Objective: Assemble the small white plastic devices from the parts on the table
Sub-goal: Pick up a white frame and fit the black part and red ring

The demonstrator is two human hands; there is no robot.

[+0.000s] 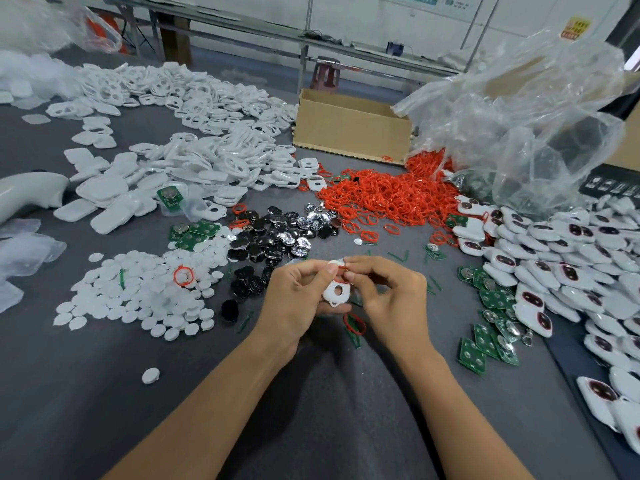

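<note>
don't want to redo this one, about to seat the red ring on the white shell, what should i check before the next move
1. White shell gripped in the left hand: ok.
2. Red ring pinched by the right hand at the shell's upper edge: ok.
3. Ring seated all round the shell: cannot tell, the fingers hide it.
4. Spare red ring on the table just below the hands: ok.
5. Green circuit boards lying to the right: ok.
</note>
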